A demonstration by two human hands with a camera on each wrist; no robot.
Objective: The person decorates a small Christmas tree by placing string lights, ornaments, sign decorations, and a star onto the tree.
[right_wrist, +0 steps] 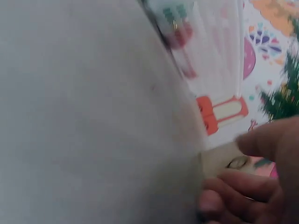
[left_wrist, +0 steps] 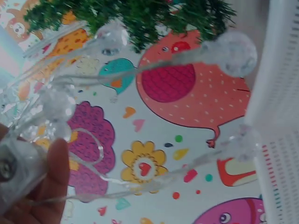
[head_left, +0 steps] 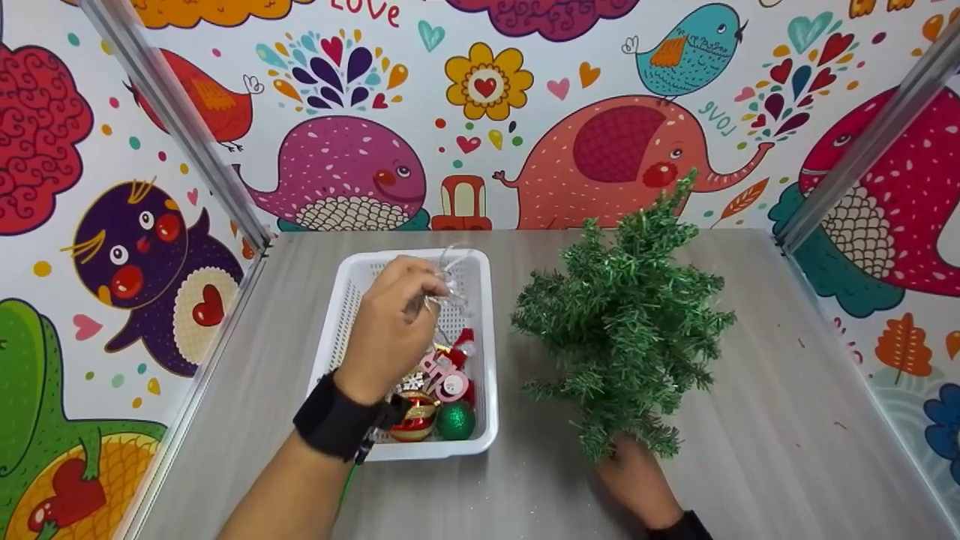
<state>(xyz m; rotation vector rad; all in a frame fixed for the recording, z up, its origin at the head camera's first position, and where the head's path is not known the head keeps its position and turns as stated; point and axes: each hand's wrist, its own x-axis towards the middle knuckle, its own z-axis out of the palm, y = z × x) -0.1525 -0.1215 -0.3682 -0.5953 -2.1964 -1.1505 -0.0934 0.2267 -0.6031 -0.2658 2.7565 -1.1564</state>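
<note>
My left hand (head_left: 390, 322) pinches a string of fairy lights (head_left: 450, 289) above the white basket (head_left: 491, 405). Up close in the left wrist view, clear bulbs (left_wrist: 236, 55) dangle on transparent wire, and a clear battery box (left_wrist: 18, 168) lies against the fingers. A green tinsel Christmas tree (head_left: 634, 337) stands to the right of the basket. My right hand (head_left: 637, 480) is low under its front branches, gripping it near the base. In the right wrist view thumb and fingers curl by a tan part (right_wrist: 219, 156); the exact grip is partly hidden.
Inside the basket lie a green glitter ball (head_left: 455, 421), a red and gold striped ball (head_left: 414, 418), a pink ornament (head_left: 450, 382) and a white snowflake (head_left: 413, 382). Patterned panels (head_left: 480, 150) with metal posts (head_left: 184, 120) enclose the grey table (head_left: 780, 420).
</note>
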